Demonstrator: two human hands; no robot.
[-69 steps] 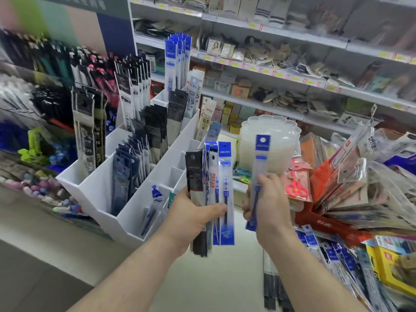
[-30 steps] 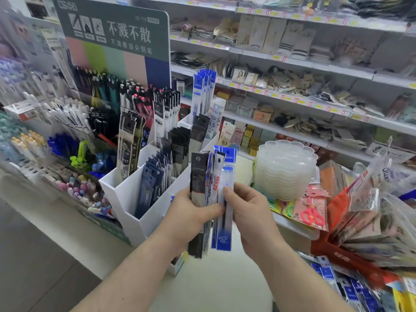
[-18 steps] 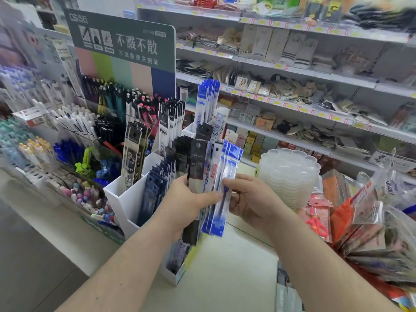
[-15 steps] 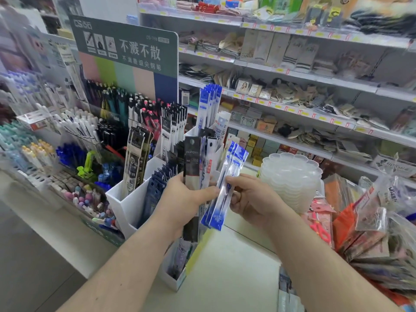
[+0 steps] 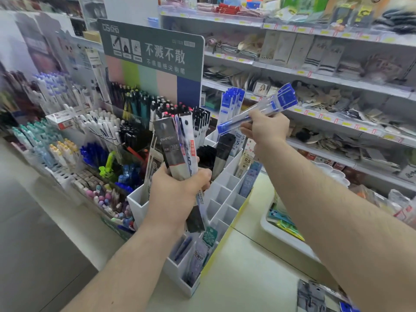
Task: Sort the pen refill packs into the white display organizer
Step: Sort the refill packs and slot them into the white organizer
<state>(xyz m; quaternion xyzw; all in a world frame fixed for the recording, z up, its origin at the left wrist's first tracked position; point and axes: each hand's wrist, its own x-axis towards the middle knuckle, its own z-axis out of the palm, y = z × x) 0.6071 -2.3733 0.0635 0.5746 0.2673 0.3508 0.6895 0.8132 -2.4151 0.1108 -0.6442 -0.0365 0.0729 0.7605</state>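
— Where are we?
— A stationery aisle, stocked shelves (image 5: 315, 73) beyond our hands. Our left hand (image 5: 177, 192) grips a bundle (image 5: 177, 152) of packs above the organizer (image 5: 227, 199).
— And our right hand (image 5: 265, 129)?
— It pinches blue packs (image 5: 261, 109), raised, tilted, up right of the bundle, over the pale counter (image 5: 247, 266).

Both bare forearms reach forward from the lower edge of the view. The left hand (image 5: 177, 194) sits lower and nearer the body, seen from its back, the wrist bent slightly upward; its fingers are curled round a bundle of refill packs (image 5: 177, 152), with the thumb closed across the front, and the packs stand upright out of the fist. The right arm stretches further out and higher, almost straight. The right hand (image 5: 266, 129) is raised above the left, its fingers pinching a slanted set of blue packs (image 5: 258, 111) near their middle. The two hands are well apart
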